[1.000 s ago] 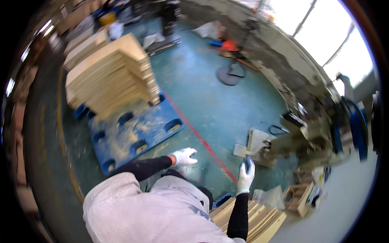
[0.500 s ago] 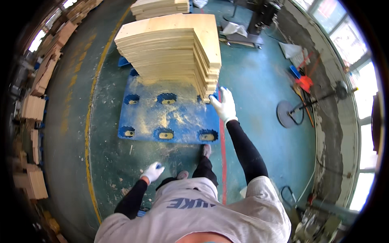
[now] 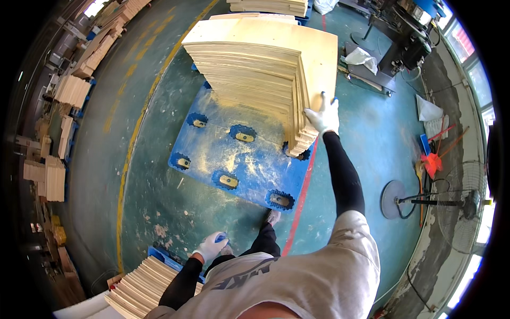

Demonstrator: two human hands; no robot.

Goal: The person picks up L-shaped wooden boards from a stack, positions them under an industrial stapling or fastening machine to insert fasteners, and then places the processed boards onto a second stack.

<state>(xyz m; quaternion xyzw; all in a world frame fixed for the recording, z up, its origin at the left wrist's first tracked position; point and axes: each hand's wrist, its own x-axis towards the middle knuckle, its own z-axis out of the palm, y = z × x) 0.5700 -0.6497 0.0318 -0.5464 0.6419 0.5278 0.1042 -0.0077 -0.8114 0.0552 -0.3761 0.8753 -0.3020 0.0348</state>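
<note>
Yellow floor line (image 3: 129, 159): left of the blue pallet (image 3: 210, 148). Low stack of narrow wooden boards (image 3: 142, 283): nearer the wearer than the pallet, to its left. Left hand (image 3: 211, 245), white-gloved: apart from the pallet's near edge, fingers loosely curled; whether it holds anything cannot be told. Large stack of notched wooden panels (image 3: 241, 66): on the pallet's far part. Right hand (image 3: 323, 116), white-gloved: above the pallet's right side, fingers spread wide against the panels. Floor fan (image 3: 435, 202): well right of the pallet.
</note>
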